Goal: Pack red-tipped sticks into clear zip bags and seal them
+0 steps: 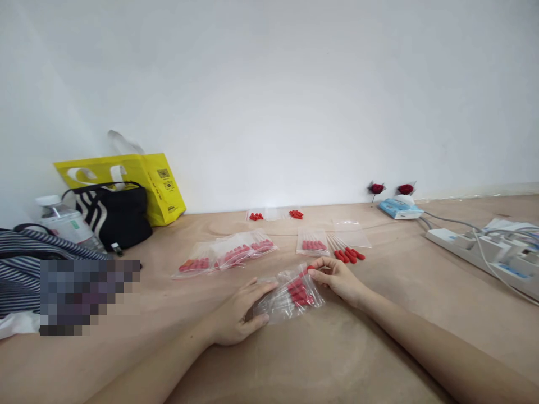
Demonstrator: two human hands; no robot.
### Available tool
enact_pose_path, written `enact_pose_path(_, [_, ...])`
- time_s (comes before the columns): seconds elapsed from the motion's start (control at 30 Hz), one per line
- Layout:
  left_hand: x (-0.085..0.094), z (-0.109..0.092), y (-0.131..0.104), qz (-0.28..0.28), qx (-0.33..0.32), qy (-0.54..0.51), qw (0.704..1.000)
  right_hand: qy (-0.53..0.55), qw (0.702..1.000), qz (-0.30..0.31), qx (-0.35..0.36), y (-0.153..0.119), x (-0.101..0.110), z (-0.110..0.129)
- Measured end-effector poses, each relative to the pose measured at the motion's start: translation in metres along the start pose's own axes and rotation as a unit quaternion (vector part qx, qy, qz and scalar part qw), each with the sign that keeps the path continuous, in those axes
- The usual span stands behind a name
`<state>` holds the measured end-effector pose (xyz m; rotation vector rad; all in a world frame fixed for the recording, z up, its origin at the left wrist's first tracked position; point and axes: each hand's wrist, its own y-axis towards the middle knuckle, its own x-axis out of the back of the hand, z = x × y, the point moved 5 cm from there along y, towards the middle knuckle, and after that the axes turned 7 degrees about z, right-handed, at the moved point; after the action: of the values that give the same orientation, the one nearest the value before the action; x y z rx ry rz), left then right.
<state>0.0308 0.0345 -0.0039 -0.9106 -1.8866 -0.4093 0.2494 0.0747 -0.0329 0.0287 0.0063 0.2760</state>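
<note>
A clear plastic bag [273, 306] with several red-tipped sticks [300, 293] lies between my hands. My left hand [240, 314] rests at the bag's left side, thumb and fingers apart, touching its edge. At the bag's upper right, my right hand [337, 278] pinches a red tip [310, 269]. Beyond it, loose red-tipped sticks [348, 255] fan out beside an empty clear bag [354, 233]. A filled bag [312, 242] lies to their left, and overlapping filled bags [236, 253] lie farther left. Two small red groups [256, 216] [296, 214] sit near the wall.
At the left stand a yellow bag [162, 191], a black bag [122, 216] and a plastic bottle [69, 224] beside striped cloth [25, 269]. At the right are a blue packet [400, 209], dark red flowers [376, 189] and a power strip [484, 252] with cables.
</note>
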Motion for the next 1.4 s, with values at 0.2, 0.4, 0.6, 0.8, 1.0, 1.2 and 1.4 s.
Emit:
enact_pose_path(0.2, [0.000,-0.002,0.001,0.006,0.004,0.007,1.000,-0.188,0.974,0.065,0.109,0.002,-0.012,0.008])
enact_pose_path(0.4, [0.002,-0.006,0.002,-0.008,-0.012,0.017,1.000,-0.234,0.965,0.072,0.098,0.012,-0.019,0.003])
enact_pose_path(0.6, [0.000,-0.003,0.002,0.008,0.009,0.017,1.000,-0.282,0.958,-0.005,0.046,0.013,-0.009,0.000])
enact_pose_path(0.8, [0.000,-0.004,0.004,0.014,-0.023,0.024,0.999,-0.195,0.979,-0.058,0.012,0.012,0.007,0.009])
enact_pose_path(1.0, [0.000,-0.006,0.005,0.033,-0.034,0.026,0.999,-0.216,0.975,0.046,-0.020,0.013,-0.007,0.003])
enact_pose_path(1.2, [0.001,-0.003,0.002,-0.008,-0.032,0.017,0.999,-0.085,0.992,0.091,0.011,0.008,-0.009,0.007])
enact_pose_path(1.4, [0.002,0.002,0.001,-0.029,-0.006,0.003,1.000,0.019,0.997,-0.044,0.058,0.013,0.034,0.032])
